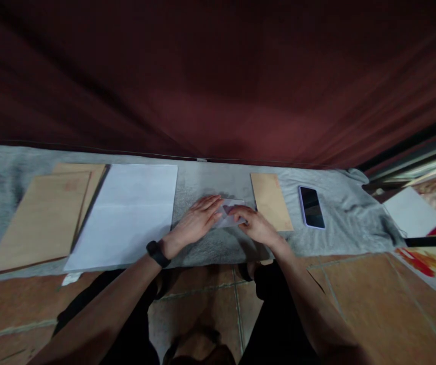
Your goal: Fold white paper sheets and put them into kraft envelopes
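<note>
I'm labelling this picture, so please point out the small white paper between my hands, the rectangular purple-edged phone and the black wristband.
Small white paper [226,220], head view: its exposed middle.
Rectangular purple-edged phone [312,207], head view: its dark screen.
Black wristband [158,253], head view: its outer face.

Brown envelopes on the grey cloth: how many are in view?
3: the leftmost envelope, the middle envelope partly under it by the white sheet, and the right envelope beside the right hand. Others could be hidden underneath.

Both arms [122,299] reach forward, angled in. Left hand [199,218] is pretty flat, palm down; right hand [258,226] is kinda curled, fingers bent toward the left one.
</note>
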### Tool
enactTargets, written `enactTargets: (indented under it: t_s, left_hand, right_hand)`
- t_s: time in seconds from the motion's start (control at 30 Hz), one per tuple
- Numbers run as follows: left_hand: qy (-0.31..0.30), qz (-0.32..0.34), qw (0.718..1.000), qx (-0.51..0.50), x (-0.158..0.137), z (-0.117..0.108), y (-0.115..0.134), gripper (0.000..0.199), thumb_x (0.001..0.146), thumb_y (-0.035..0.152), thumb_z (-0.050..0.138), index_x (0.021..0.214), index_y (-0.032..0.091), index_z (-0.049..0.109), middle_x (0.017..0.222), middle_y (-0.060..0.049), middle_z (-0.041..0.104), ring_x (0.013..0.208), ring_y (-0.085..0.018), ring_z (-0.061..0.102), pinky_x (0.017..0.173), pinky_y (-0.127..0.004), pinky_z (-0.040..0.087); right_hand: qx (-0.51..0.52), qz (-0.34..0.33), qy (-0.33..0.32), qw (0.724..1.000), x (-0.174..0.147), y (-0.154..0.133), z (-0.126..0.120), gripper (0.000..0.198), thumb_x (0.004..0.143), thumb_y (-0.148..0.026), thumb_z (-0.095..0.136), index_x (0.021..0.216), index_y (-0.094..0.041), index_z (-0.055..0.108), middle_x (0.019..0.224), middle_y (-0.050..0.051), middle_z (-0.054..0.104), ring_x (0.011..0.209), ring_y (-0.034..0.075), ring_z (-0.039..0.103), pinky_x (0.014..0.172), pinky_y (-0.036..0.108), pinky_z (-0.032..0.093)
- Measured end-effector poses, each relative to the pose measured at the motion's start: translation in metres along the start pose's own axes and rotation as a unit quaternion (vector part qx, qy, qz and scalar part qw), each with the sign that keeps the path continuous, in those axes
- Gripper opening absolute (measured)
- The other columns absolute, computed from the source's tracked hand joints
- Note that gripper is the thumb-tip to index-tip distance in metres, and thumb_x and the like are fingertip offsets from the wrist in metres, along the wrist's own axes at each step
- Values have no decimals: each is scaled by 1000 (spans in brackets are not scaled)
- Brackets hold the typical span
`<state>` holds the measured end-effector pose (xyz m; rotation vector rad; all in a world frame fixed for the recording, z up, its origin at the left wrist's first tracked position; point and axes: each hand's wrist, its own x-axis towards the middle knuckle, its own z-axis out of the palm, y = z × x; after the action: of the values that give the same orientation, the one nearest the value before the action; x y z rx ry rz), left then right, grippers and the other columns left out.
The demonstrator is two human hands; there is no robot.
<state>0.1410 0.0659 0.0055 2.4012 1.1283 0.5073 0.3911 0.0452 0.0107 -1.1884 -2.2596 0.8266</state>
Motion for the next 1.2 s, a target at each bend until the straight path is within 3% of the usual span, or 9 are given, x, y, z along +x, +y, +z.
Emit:
enactTargets:
  t_s: [0.17, 0.37, 0.47, 0.57, 0.67, 0.77, 0.9, 1.2]
  left_hand:
    - [-14, 8, 999, 51, -1, 17, 11, 57, 108, 46, 26, 155, 17, 40, 163, -11, 40, 154, -22, 30, 128, -46, 25]
    - [5, -38, 988, 149, -3, 33, 7, 55, 107, 37, 29, 154, 13, 41, 164, -14, 36, 155, -26, 26, 128, -49, 20]
    - [16, -52, 983, 177, -4, 36, 8, 56, 106, 38, 31, 156, 14, 39, 166, -13, 33, 156, -27, 24, 129, -52, 17]
    - [25, -34, 982, 185, -4, 39, 12, 57, 106, 37, 30, 158, 16, 36, 167, -11, 31, 157, -26, 20, 129, -53, 14]
    - [15, 0, 983, 181, -4, 45, 14, 57, 105, 34, 31, 158, 15, 36, 166, -11, 35, 157, -25, 21, 129, -52, 14]
    - [11, 5, 982, 189, -3, 52, 13, 58, 103, 32, 33, 156, 8, 37, 162, -16, 39, 156, -26, 24, 129, -49, 15]
    - [12, -15, 980, 199, -2, 52, 7, 59, 103, 30, 29, 157, 6, 36, 162, -16, 40, 155, -24, 27, 129, -46, 16]
    - [38, -109, 969, 219, -19, 40, -3, 64, 104, 40, 26, 158, 6, 33, 165, -15, 33, 156, -25, 23, 129, -44, 15]
  right_hand:
    - [11, -26, -26, 999, -3, 3, 0, 38, 74, 8, 45, 84, -23, 63, 122, 4, 70, 129, 18, 57, 118, 41, 38]
    - [5, -21, -50, 999, -8, 5, -6, 44, 68, 9, 40, 82, -22, 68, 129, 3, 70, 132, 16, 57, 123, 46, 30]
    - [21, -3, -54, 998, -10, 0, -10, 48, 72, 6, 43, 96, -23, 72, 128, 3, 71, 128, 18, 60, 116, 44, 40]
    - [22, 45, 5, 999, -6, -6, -3, 47, 87, -5, 47, 124, -24, 69, 135, 4, 69, 128, 19, 60, 112, 41, 45]
    - [-64, 73, 80, 992, 4, -9, 17, 44, 103, -25, 40, 144, -21, 57, 148, 8, 59, 141, 21, 50, 122, 45, 33]
    - [-151, 59, 42, 986, 14, -10, 42, 53, 108, -38, 33, 157, -18, 41, 163, 8, 41, 152, 20, 34, 128, 44, 23]
    - [-230, 81, 59, 968, 16, -4, 64, 61, 109, -46, 31, 161, -14, 31, 166, 10, 31, 155, 21, 26, 128, 43, 20]
    - [-277, 127, 136, 943, 13, 6, 76, 59, 109, -44, 32, 159, -13, 35, 164, 14, 36, 153, 27, 31, 124, 48, 26]
